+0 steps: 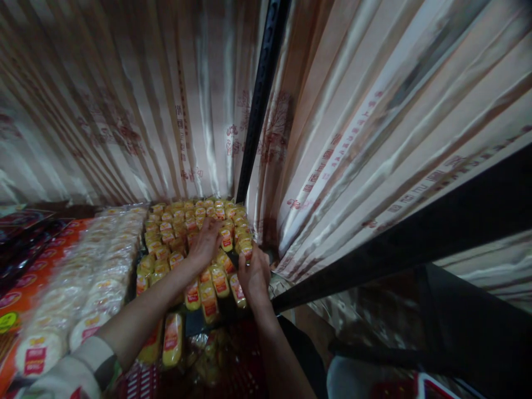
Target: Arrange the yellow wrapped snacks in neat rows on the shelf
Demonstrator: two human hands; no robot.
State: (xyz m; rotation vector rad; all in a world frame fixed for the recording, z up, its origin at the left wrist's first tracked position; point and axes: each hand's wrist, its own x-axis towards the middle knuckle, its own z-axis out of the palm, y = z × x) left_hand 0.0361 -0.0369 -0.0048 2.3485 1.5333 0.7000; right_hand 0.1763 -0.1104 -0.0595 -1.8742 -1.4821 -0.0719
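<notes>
Yellow packets (177, 221) with red labels lie in close rows at the foot of a black post (260, 100), which stands between glossy wrapped bundles (374, 127). The left hand (205, 244) lies palm down on the middle rows, fingers bent onto the packets; whether it grips one I cannot tell. The right hand (254, 274), just beside it at the pile's right edge, has its fingers curled round one packet (246, 252). Left of the yellow rows sit white round cakes (95, 271) in clear wrap, then orange boxes (25, 282).
</notes>
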